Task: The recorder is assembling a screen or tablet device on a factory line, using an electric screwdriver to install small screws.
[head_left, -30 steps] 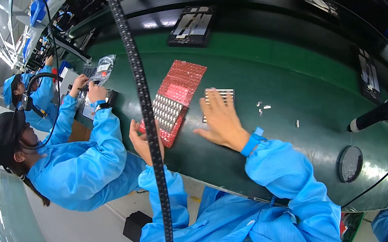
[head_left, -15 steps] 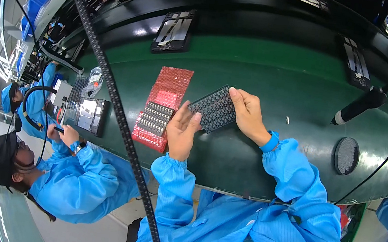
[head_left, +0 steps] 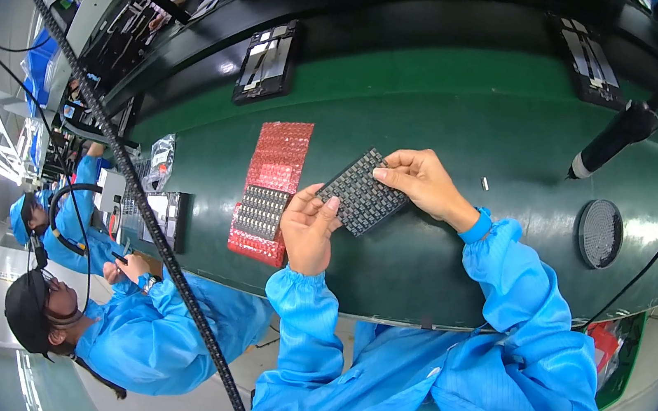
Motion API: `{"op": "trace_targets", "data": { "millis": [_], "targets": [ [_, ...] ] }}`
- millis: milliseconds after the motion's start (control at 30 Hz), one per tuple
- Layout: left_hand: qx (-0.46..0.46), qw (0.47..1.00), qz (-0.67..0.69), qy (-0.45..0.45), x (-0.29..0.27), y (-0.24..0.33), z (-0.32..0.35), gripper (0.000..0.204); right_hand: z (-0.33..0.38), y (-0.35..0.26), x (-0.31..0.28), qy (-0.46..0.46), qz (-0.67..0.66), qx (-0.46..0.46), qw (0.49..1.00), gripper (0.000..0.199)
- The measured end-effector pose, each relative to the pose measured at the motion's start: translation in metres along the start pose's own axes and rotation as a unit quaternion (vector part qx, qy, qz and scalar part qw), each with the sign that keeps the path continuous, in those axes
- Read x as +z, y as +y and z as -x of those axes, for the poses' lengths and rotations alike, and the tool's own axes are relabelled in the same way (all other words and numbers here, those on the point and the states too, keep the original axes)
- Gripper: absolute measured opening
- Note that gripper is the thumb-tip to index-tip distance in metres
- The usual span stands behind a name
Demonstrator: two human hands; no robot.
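Observation:
A dark rectangular panel [head_left: 363,198] with rows of small parts on its face is tilted above the green table. My left hand [head_left: 310,232] grips its left lower edge, thumb on top. At the upper right edge my right hand [head_left: 424,186] pinches it, its thumb lying over the face. Left of my hands lies a red bubble-wrap bag [head_left: 281,149]. On that bag rests a second panel [head_left: 262,212] with pale parts in rows.
A small metal piece [head_left: 485,184] lies right of my hands. Farther right are a black electric screwdriver [head_left: 615,143] and a round black dish [head_left: 600,235]. Device housings [head_left: 267,62] stand along the back. A braided cable [head_left: 141,210] crosses the view; a co-worker [head_left: 142,331] sits left.
My view has shifted, so the table items sit differently in it. The panel stays in both hands; my right thumb has moved from its far corner farther onto the face.

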State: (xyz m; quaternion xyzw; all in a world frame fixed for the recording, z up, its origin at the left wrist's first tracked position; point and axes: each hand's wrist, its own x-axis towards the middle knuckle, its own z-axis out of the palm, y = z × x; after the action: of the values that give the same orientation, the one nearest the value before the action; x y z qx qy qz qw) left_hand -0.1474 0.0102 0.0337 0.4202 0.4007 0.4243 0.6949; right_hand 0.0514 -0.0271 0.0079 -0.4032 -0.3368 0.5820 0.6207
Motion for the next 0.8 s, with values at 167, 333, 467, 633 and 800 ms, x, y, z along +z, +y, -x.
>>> {"op": "trace_targets", "data": {
  "millis": [167, 333, 467, 633, 800],
  "targets": [
    [-0.023, 0.995, -0.096, -0.028, -0.011, 0.005, -0.002, 0.034, -0.005, 0.006, -0.006, -0.023, 0.007, 0.02, 1.0, 0.019],
    [-0.06, 0.989, -0.13, -0.024, -0.011, 0.004, -0.004, 0.027, -0.006, 0.011, -0.008, 0.001, 0.04, 0.013, 0.999, 0.019],
    [-0.067, 0.988, -0.131, -0.041, -0.022, 0.0, 0.001, 0.017, -0.004, 0.007, -0.008, 0.022, -0.007, 0.005, 1.0, 0.022],
    [-0.06, 0.996, 0.05, -0.038, -0.017, -0.013, 0.0, 0.014, 0.004, -0.007, -0.006, 0.008, -0.05, 0.075, 0.996, 0.024],
    [-0.095, 0.992, 0.02, -0.081, 0.003, -0.019, 0.009, 0.027, 0.005, -0.005, -0.011, -0.028, 0.012, 0.03, 0.999, 0.024]
  ]
}}
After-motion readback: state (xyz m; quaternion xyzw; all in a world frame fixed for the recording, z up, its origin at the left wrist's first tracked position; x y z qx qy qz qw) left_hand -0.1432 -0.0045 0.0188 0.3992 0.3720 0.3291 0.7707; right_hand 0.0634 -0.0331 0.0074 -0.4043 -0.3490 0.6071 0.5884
